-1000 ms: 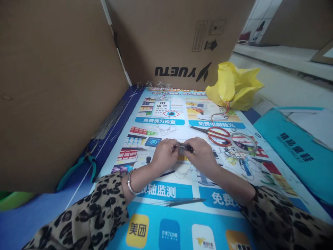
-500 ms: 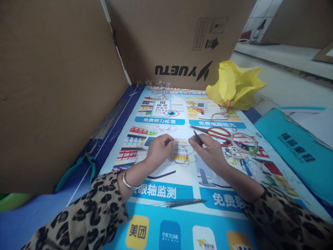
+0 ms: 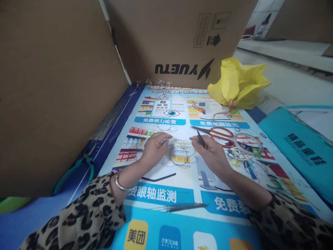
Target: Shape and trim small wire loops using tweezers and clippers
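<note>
Coils of thin wire (image 3: 181,158) lie on the printed poster between my two hands. My left hand (image 3: 155,147), with a silver bangle at its wrist, is just left of the coils, its index finger and thumb apart. On the other side, my right hand (image 3: 209,151) has its fingers closed around a slim dark pointed tool (image 3: 200,138), whose tip points up and away. The exact kind of tool is hard to make out. Orange-handled scissors (image 3: 222,134) lie just beyond my right hand. A clear ring (image 3: 257,146) is beside them.
A bundle of thin dark rods (image 3: 183,207) lies nearer me. Teal-handled pliers (image 3: 78,170) are at the left, below a cardboard wall (image 3: 161,34). A tangle of wire (image 3: 247,166), a yellow wrapper (image 3: 234,85) and a turquoise box (image 3: 299,146) stand at the right.
My left hand has loosened its pinch on the wire and moved slightly left. The wire coils now rest on the poster. My right hand still holds the dark tool.
</note>
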Available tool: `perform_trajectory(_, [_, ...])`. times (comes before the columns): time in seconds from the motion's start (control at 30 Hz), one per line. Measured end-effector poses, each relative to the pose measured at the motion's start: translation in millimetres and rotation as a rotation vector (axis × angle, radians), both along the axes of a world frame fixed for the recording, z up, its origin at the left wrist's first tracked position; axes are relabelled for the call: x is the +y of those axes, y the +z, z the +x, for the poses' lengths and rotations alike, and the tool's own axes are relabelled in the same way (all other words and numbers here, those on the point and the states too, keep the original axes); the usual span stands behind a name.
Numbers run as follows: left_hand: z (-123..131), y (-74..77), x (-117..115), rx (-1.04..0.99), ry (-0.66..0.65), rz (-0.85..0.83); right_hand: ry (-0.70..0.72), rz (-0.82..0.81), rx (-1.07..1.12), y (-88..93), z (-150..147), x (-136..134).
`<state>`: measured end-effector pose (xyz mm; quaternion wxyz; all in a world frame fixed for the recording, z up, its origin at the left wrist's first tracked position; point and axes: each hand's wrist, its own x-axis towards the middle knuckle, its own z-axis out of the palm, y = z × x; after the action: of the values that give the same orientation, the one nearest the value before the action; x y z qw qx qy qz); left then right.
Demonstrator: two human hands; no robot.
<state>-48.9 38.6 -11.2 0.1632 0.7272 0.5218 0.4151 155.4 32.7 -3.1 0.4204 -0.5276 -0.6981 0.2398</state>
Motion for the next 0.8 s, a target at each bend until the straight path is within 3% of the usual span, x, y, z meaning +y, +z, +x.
perform_trajectory(0.17, [1.3, -1.7, -0.3, 0.162, -0.067, 0.012, 0.061, -0.043, -0.013, -2.5, -0.1, 1.7])
perform_trajectory(0.53, [3.4, -5.4, 3.0, 0.393, 0.003, -0.013, 0.182, -0.06, -0.371, -8.9, -4.9, 8.5])
perform_trajectory(0.8, [9.6, -0.1, -0.8, 0.494, 0.066, -0.017, 0.199, -0.051, -0.421, -9.5, -5.3, 9.8])
